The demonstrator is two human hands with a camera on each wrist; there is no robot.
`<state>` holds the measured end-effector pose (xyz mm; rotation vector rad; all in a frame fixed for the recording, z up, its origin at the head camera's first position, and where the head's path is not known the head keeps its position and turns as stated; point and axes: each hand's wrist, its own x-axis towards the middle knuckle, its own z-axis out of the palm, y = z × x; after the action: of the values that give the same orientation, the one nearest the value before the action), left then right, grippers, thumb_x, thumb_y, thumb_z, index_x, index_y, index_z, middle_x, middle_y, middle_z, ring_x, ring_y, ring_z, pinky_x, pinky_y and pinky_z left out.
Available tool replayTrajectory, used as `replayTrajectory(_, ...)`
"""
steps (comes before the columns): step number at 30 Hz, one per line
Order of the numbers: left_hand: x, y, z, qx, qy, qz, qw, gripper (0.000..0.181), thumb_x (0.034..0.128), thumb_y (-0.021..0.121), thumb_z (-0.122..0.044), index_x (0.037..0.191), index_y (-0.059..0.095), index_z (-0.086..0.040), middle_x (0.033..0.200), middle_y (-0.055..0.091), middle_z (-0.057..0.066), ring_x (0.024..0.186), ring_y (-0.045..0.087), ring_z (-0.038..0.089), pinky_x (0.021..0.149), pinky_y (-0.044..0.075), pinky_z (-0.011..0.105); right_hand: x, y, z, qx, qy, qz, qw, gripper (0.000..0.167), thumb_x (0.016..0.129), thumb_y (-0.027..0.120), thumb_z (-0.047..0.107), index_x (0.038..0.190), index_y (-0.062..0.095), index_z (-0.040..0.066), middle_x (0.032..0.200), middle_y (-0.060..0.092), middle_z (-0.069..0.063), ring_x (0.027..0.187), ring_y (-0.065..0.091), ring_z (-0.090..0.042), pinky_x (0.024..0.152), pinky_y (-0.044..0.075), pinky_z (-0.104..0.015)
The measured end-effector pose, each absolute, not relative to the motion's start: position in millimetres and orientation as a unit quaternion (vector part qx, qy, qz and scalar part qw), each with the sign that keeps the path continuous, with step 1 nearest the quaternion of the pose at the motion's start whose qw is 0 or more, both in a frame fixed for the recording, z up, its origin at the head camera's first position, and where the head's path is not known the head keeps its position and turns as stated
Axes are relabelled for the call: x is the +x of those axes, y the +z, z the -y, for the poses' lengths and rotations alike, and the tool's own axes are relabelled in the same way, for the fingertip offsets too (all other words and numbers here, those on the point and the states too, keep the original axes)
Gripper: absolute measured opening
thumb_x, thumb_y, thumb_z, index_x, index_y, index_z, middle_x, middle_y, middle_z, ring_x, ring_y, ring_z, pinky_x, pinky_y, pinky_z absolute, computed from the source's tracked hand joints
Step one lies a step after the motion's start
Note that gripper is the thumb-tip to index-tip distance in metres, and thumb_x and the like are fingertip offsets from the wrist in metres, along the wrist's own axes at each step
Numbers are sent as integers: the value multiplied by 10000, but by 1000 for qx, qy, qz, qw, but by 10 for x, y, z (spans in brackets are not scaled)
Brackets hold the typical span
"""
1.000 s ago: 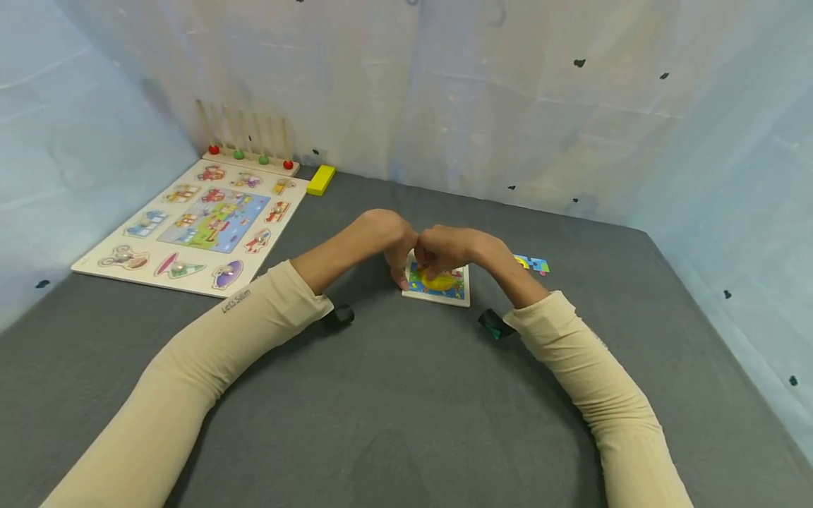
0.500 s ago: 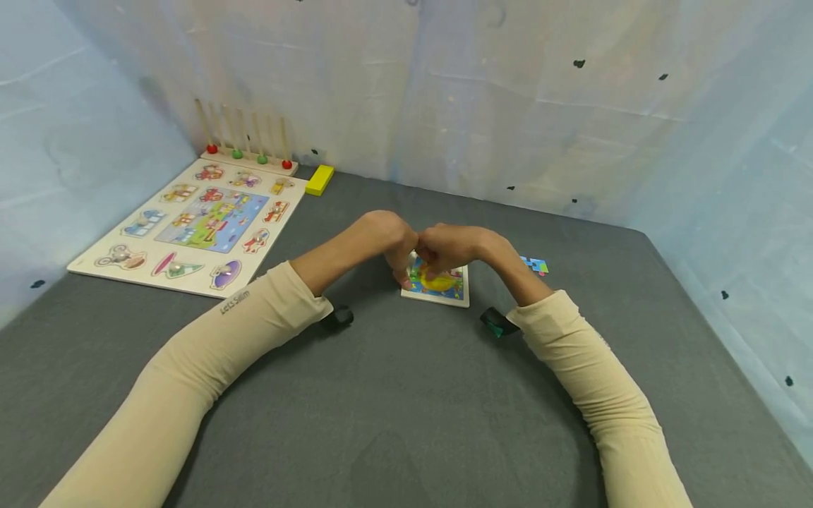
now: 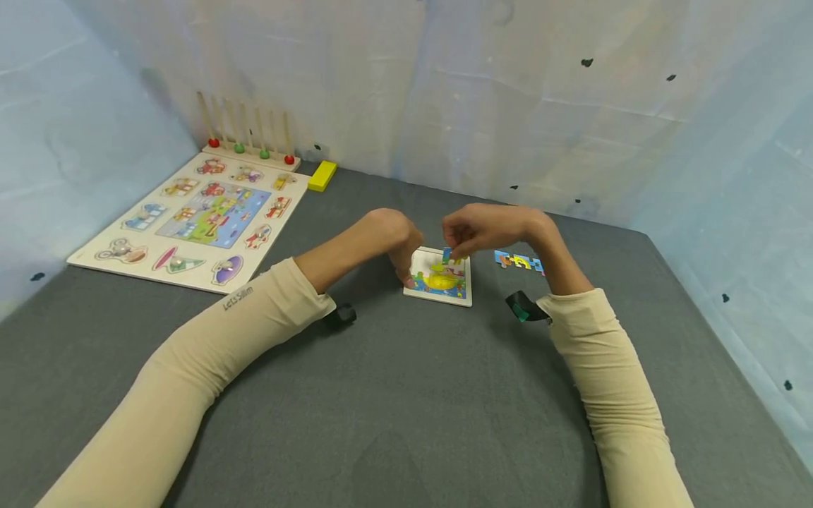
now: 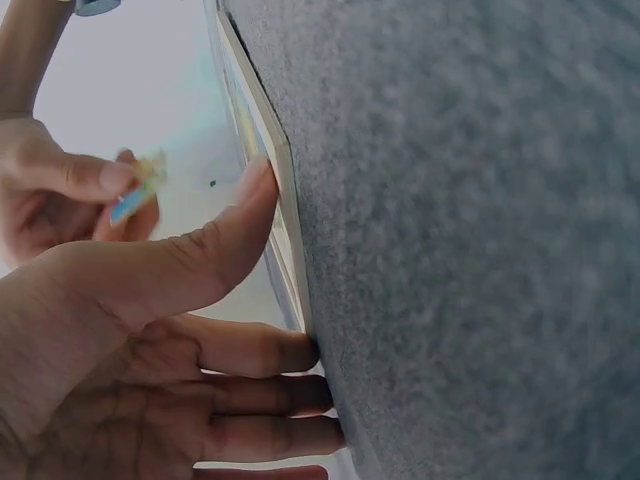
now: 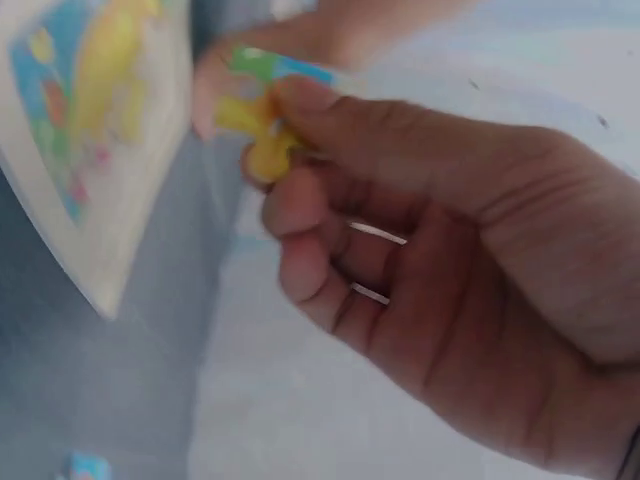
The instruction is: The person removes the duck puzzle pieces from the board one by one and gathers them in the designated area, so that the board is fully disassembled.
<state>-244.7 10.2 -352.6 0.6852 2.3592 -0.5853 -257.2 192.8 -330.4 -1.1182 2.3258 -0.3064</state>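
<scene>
My left hand [image 3: 404,257] rests at the left side of a small jigsaw puzzle board [image 3: 438,300]. In the left wrist view its thumb [image 4: 262,185] presses on the board's pale rim, and the straight fingers touch the table along the edge. A yellow figure shows among the fitted pieces, and the board's upper part is bare in places. Above the board my right hand [image 3: 485,227] pinches a puzzle piece [image 5: 262,120] between thumb and fingers. This piece is blue, green and yellow, tilted and apart from the board.
Loose puzzle pieces [image 3: 521,262] lie right of the board. At the back left are a large knob puzzle [image 3: 244,271], a peg stand [image 3: 250,156] with red and green beads, and a yellow block [image 3: 322,176]. Pale sheeting hangs behind the grey table [image 3: 381,395].
My right hand has lifted off the board and moved right, with a puzzle piece now visible in its fingers. The left hand stays at the board's left side.
</scene>
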Motion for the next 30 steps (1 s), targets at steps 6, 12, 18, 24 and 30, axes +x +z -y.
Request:
replayTrajectory(6, -2465, -3528, -94, 268, -213, -886, 312, 1023, 919, 659, -700, 1661, 274, -110, 1730, 299, 96, 1598, 311, 295, 1274, 321, 458, -2575, -3183, -2344, -344, -88, -879, 318, 90, 1000, 712, 119, 1020, 655, 52, 931, 710, -148, 811, 658, -241, 778, 551, -341)
replayTrajectory(12, -2459, -3536, -81, 269, -207, -888, 309, 968, 924, 661, -691, 1623, 364, -90, 1695, 374, 107, 1561, 379, 306, 1244, 368, 457, -2666, -3267, -2576, -278, -47, -876, 391, 101, 997, 706, 113, 1041, 683, 25, 910, 736, -123, 815, 658, -218, 790, 555, -372)
replayTrajectory(18, -2453, -3540, -82, 272, -207, -887, 309, 932, 927, 660, -688, 1593, 420, -82, 1666, 424, 105, 1535, 420, 296, 1231, 385, 452, -2689, -3332, -2590, -197, -12, -896, 398, 191, 974, 758, 187, 1096, 691, 57, 971, 783, -99, 874, 738, -190, 897, 582, -431)
replayTrajectory(24, -2444, -3525, -89, 269, -207, -888, 310, 943, 929, 663, -679, 1609, 390, -86, 1670, 418, 97, 1536, 417, 287, 1231, 384, 449, -2662, -3354, -2564, -133, 46, -912, 386, 135, 939, 804, 227, 923, 782, 94, 908, 803, -59, 833, 762, -167, 854, 596, -401)
replayTrajectory(30, -2449, -3526, -74, 267, -203, -889, 311, 962, 927, 664, -681, 1628, 356, -98, 1689, 386, 94, 1556, 388, 294, 1239, 373, 458, -2703, -3471, -2479, -96, 68, -911, 394, 154, 903, 841, 208, 809, 737, 143, 892, 805, -55, 835, 778, -165, 853, 594, -391)
